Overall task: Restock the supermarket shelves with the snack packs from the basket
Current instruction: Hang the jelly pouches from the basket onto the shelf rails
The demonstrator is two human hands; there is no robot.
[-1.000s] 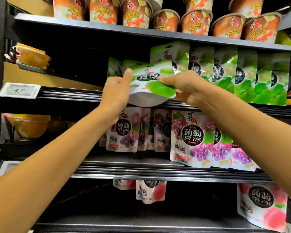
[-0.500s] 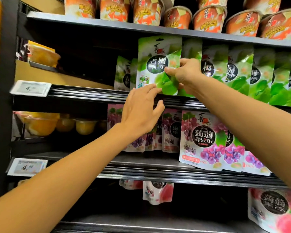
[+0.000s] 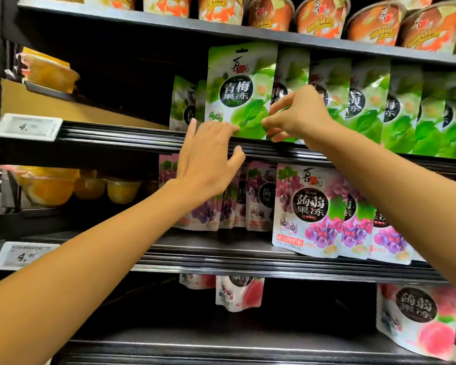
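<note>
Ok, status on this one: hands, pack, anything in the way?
Right hand pinches the right edge of the glossy green plastic jelly pouch. Left hand open, fingertips at its base. Pouch upright on the black metal shelf, front row. Nothing blocking.

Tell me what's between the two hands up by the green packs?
The lower part of the front green pack, just above the black shelf edge, fills the gap between the left hand and the right hand. The head view shows it.

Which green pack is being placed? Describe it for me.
On the shelf below the orange cups stands a row of green packs. Take the front pack at its left end, pinched by the right hand; only its label shows whole.
</note>
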